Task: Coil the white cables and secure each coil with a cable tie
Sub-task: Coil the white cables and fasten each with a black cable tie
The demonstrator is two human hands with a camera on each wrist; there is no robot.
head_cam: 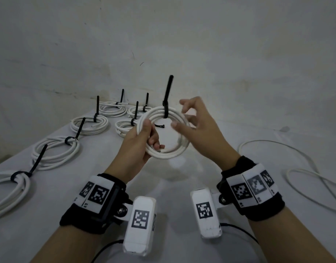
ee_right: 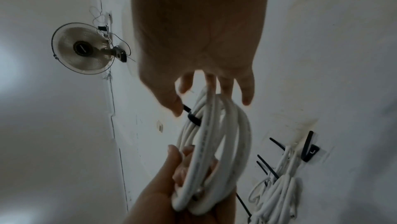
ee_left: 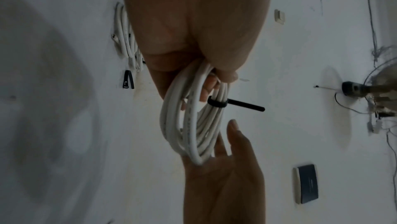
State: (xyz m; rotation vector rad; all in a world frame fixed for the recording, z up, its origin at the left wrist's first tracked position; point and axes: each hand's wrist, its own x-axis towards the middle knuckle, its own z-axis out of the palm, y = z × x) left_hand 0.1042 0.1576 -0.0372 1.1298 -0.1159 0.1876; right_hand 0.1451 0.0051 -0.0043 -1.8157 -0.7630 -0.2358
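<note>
I hold a white cable coil (head_cam: 163, 155) upright above the table. My left hand (head_cam: 150, 135) grips its left side, thumb on the outside and fingers curled through the ring. A black cable tie (head_cam: 168, 90) is cinched round the top of the coil, its tail pointing straight up. My right hand (head_cam: 184, 118) hovers at the coil's right side with fingers spread and relaxed, holding nothing. In the left wrist view the coil (ee_left: 189, 125) and tie (ee_left: 244, 105) show. In the right wrist view my thumb tip is next to the tie (ee_right: 193, 119) on the coil (ee_right: 214, 151).
Several tied coils (head_cam: 55, 152) with upright black tie tails lie along the left and back of the white table (head_cam: 99, 168). A loose uncoiled white cable (head_cam: 305, 168) sprawls at the right. One spare black tie (head_cam: 160, 126) lies on the table behind the held coil.
</note>
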